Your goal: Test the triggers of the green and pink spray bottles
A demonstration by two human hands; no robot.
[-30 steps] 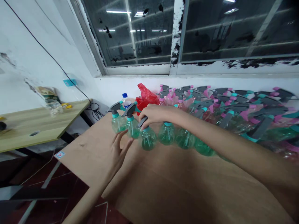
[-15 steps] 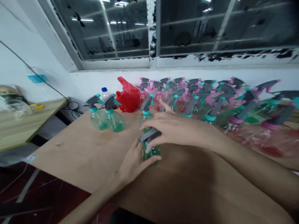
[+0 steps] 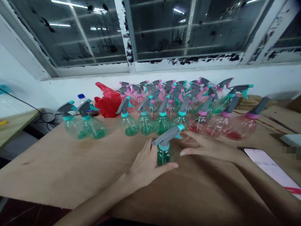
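Observation:
My left hand (image 3: 144, 164) is wrapped around the body of a green spray bottle (image 3: 164, 155), its thumb across the front. This bottle has a grey trigger head with a turquoise nozzle pointing right, and stands upright near the table's middle. Just right of the nozzle, my right hand (image 3: 202, 146) has its fingers apart and holds nothing; some of its fingertips are hidden behind the nozzle. Behind both hands is a row of green spray bottles (image 3: 145, 122) and pink spray bottles (image 3: 217, 124), several deep, with coloured liquid low inside those in front.
Two more green spray bottles (image 3: 95, 127) stand at the left. A red plastic bag (image 3: 108, 102) and a blue-capped bottle (image 3: 81, 99) are by the wall. On the right of the wooden table (image 3: 70, 169) lies a phone (image 3: 270, 169) with its screen lit.
My right hand has come off the top of the spray bottle and moved to its right. My left hand stays around the bottle. The view has turned right, bringing the phone into sight.

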